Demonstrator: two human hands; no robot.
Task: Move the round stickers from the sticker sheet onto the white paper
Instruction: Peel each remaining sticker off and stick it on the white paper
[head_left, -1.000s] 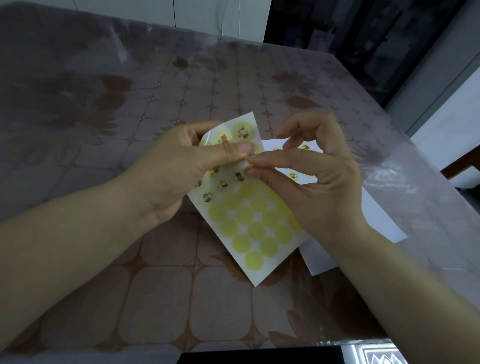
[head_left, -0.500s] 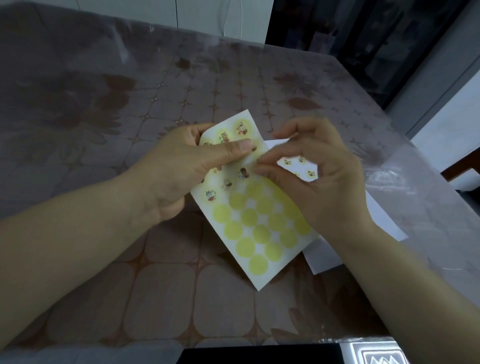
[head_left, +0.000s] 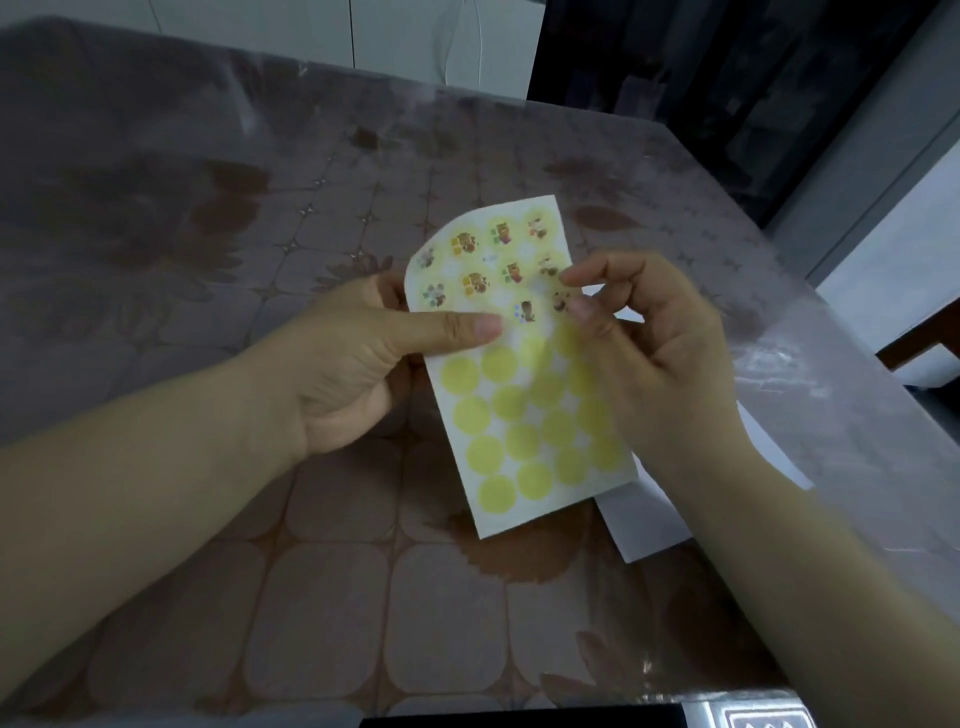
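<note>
The sticker sheet (head_left: 524, 415) is held above the table, its lower half showing plain yellow circles and its upper half several round cartoon stickers (head_left: 470, 243). My left hand (head_left: 363, 364) pinches the sheet's left edge, thumb across its front. My right hand (head_left: 660, 364) is at the sheet's right edge, thumb and forefinger pinching a round sticker (head_left: 561, 301) that is lifting off. The white paper (head_left: 649, 519) lies on the table under the sheet and my right hand, mostly hidden.
A brown patterned tablecloth under clear plastic covers the table (head_left: 260, 260). The table's far edge meets a white wall and a dark cabinet (head_left: 727, 62) at the back right. A patterned object (head_left: 763, 719) shows at the near edge.
The sheet has risen and turned more upright, showing more cartoon stickers. My left thumb has slid down the sheet. My right fingers have moved to a sticker at the right edge.
</note>
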